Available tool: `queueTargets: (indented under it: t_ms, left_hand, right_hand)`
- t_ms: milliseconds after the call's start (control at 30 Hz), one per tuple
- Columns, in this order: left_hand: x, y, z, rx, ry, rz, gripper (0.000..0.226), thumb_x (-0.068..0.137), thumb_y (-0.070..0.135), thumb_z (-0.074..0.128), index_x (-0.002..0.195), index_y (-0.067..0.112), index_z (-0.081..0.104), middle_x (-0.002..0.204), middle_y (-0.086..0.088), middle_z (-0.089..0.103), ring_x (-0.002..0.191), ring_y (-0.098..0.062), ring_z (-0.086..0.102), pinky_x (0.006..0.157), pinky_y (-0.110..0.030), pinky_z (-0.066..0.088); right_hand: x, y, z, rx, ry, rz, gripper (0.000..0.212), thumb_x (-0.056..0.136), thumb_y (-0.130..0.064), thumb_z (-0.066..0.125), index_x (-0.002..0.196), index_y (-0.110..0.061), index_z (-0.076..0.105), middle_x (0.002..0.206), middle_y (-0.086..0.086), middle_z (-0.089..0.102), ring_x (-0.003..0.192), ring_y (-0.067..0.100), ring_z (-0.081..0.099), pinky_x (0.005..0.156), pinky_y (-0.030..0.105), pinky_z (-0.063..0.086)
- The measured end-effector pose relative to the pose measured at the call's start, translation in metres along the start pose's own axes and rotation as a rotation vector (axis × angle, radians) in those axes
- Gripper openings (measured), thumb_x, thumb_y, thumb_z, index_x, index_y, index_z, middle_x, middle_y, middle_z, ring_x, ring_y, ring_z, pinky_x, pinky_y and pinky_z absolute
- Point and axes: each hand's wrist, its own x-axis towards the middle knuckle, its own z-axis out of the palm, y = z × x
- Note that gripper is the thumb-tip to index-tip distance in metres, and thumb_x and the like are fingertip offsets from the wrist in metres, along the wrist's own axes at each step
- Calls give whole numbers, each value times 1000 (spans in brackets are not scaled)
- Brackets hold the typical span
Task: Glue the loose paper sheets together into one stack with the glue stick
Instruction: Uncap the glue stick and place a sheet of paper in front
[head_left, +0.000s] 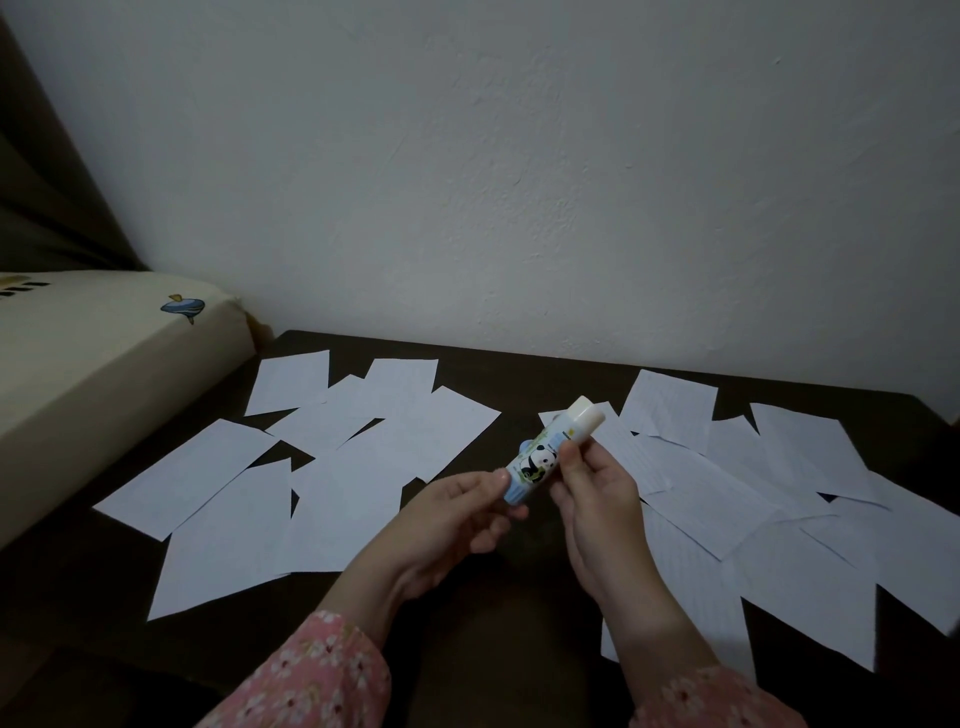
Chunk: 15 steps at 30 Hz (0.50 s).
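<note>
2 hands (524, 499) at centre frame pinching capped glue stick (551, 451): left hand (462, 512) at base, right hand (597, 488) mid-barrel; loose sheets (332, 467) unglued. Next, probably: uncapping.

A dark table (519, 374) spans the lower frame. Loose white paper sheets lie on it in two overlapping scatters, one at centre left (228, 525), one at right (779, 519).
</note>
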Motion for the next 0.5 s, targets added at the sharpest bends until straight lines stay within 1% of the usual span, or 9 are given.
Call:
queueTargets:
  t_ms: [67, 167, 233, 300, 367, 433, 500]
  left_hand:
    - [1, -1, -1, 17, 30, 66, 27, 77, 17, 68, 99, 5, 60, 82, -10, 64, 55, -8, 49, 49, -18, 37]
    - [2, -4, 0, 10, 86, 118, 35, 69, 10, 75, 100, 7, 59, 90, -12, 63, 59, -10, 49, 52, -21, 37]
    - [1, -3, 2, -2, 78, 105, 41, 72, 14, 73, 109, 5, 58, 86, -10, 64, 57, -11, 48, 50, -21, 35]
    - [0, -1, 3, 0, 51, 53, 44, 79, 28, 66, 117, 5, 58, 83, -7, 66, 57, -11, 50, 48, -19, 35]
    - [0, 1, 5, 14, 30, -24, 44, 88, 41, 54, 117, 8, 58, 84, -9, 67, 58, -11, 50, 48, -18, 37]
    - [0, 1, 6, 18, 40, -67, 44, 92, 43, 49, 116, 8, 58, 82, -10, 67, 55, -10, 49, 46, -16, 38]
    - [1, 0, 5, 3, 53, -48, 41, 92, 37, 51, 113, 3, 60, 79, -9, 67, 52, -8, 46, 45, -15, 35]
  right_hand:
    - [0, 0, 1, 21, 3, 6, 15, 93, -15, 54, 102, -21, 65, 100, 1, 71, 98, 13, 67, 75, 23, 56]
    - [-1, 0, 2, 43, 20, 22, 13, 92, -17, 54, 97, -23, 64, 102, 2, 70, 99, 14, 66, 72, 23, 55]
    - [0, 1, 2, 71, 29, 34, 12, 93, -18, 54, 98, -22, 64, 100, 2, 70, 98, 14, 67, 73, 24, 55]
    - [1, 0, 1, 74, 31, 42, 13, 93, -19, 53, 99, -21, 64, 102, 4, 70, 100, 15, 66, 78, 27, 54]
    - [1, 1, 0, 69, 27, 35, 13, 92, -20, 54, 100, -20, 64, 105, 7, 69, 101, 16, 66, 85, 31, 53]
    - [1, 2, 0, 61, 17, 30, 17, 86, -24, 57, 101, -19, 64, 107, 9, 69, 102, 17, 66, 87, 32, 53]
    - [1, 3, 0, 42, 9, 30, 28, 80, -29, 58, 105, -19, 64, 110, 10, 69, 106, 18, 65, 88, 33, 53]
